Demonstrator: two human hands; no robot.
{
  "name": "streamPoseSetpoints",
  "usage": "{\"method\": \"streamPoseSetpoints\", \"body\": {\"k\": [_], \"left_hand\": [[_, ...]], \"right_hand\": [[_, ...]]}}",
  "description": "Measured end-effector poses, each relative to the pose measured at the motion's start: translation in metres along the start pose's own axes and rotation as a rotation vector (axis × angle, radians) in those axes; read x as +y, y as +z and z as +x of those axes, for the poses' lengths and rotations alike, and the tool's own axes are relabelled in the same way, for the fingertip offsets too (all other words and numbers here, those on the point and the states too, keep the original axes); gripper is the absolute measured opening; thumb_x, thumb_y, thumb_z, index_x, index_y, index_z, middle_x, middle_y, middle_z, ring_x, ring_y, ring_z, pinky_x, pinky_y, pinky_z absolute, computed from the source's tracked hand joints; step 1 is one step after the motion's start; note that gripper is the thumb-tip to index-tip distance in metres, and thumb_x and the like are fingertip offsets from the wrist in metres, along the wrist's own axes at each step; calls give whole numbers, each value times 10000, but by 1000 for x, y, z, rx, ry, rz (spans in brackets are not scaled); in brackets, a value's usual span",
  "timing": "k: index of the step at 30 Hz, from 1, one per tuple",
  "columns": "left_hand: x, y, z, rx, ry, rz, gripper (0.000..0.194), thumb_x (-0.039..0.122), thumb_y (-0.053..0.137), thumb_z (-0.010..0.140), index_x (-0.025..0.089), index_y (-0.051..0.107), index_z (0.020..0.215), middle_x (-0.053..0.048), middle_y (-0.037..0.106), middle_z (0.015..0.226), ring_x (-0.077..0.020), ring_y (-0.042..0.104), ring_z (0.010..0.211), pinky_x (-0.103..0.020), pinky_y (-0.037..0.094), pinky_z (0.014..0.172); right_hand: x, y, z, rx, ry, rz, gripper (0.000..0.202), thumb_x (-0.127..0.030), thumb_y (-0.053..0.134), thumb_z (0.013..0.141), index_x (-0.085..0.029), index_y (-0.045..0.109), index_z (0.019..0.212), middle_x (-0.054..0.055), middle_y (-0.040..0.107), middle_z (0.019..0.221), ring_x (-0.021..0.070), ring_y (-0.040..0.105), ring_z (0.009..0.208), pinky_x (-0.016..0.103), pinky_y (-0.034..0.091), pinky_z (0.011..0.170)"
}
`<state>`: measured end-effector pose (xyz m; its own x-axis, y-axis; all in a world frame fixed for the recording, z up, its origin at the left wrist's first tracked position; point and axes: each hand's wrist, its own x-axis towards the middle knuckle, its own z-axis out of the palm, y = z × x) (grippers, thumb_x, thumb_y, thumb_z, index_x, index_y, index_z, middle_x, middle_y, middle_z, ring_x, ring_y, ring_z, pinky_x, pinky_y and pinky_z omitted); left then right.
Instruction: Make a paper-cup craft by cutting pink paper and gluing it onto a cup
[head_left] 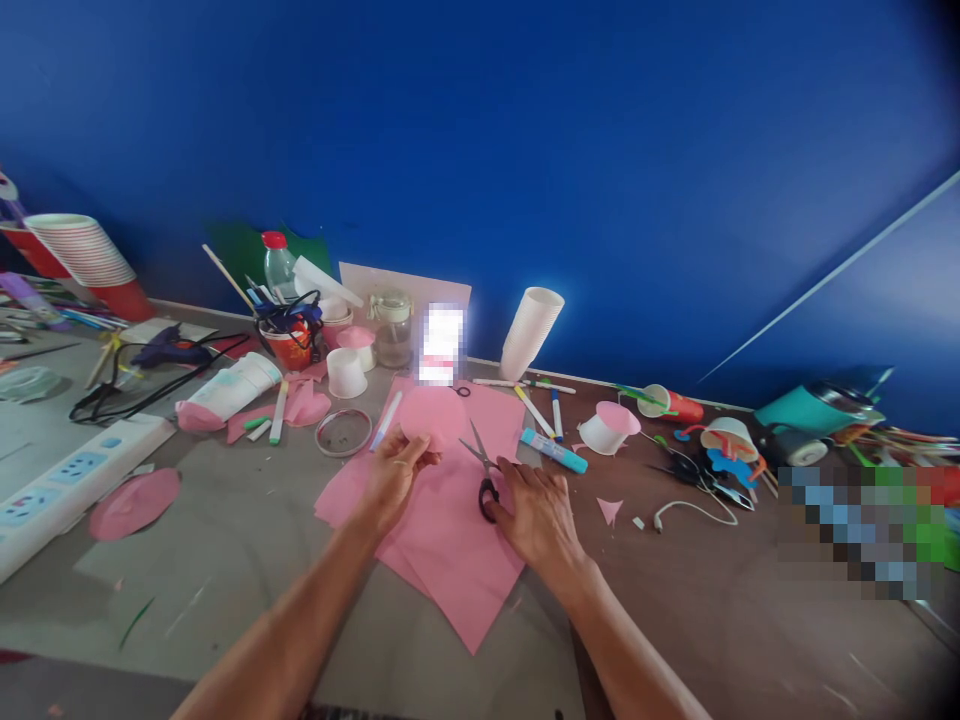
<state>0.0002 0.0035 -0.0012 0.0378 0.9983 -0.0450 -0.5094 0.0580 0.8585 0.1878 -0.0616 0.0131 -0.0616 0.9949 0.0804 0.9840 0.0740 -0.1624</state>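
Note:
Between the finger and thumb of my left hand (397, 475) is a rounded pink paper piece (435, 415), raised over larger pink sheets (465, 590) on the table. My right hand (536, 510) is closed around the dark handles of a pair of scissors (480, 450). The scissor blades are apart and point up and left, just right of the rounded piece. A blue glue stick (553, 450) lies beyond my right hand. White cups with pink paper on them stand to both sides, one of them (609, 428) on the right.
A power strip (75, 475) and a pink paper oval (136, 503) lie at left. Behind the sheets are a metal ring (343, 432), a glass jar (391, 330), a bright blurred screen (442, 345) and stacked white cups (531, 335). At right are a cable (705, 512) and a teal bottle (806, 410).

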Motion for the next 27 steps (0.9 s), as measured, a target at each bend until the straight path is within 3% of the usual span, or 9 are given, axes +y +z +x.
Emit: {"method": "streamPoseSetpoints", "body": {"k": [11,18,23,27], "left_hand": [[-5,0,-1,-48,-62,25,207,311,794,681,135,689,713,-32,714,716,-108,609,586,-242,510,600],[0,3,-5,-92,-111,3,183,290,787,693,133,697,721,-70,754,854,-107,623,597,-266,524,644],[0,3,-5,-68,-182,-61,214,289,827,644,132,693,703,-67,751,821,-123,659,625,-259,527,664],[0,5,-5,-73,-229,-74,227,285,840,623,131,686,687,-49,728,735,-130,655,614,-269,535,663]], "right_hand": [[-1,-9,2,-93,-58,22,316,-277,511,936,-246,624,1229,85,724,992,256,657,934,344,373,785],[-2,-3,1,-62,-107,-29,244,-269,510,934,-241,672,1115,87,701,969,254,640,926,337,401,780],[-1,5,1,-10,-98,48,285,-274,444,958,-228,700,1075,123,615,1160,217,652,863,328,461,751],[6,13,4,189,-62,387,309,-273,424,954,-190,662,1132,121,621,1095,217,644,904,337,499,804]]}}
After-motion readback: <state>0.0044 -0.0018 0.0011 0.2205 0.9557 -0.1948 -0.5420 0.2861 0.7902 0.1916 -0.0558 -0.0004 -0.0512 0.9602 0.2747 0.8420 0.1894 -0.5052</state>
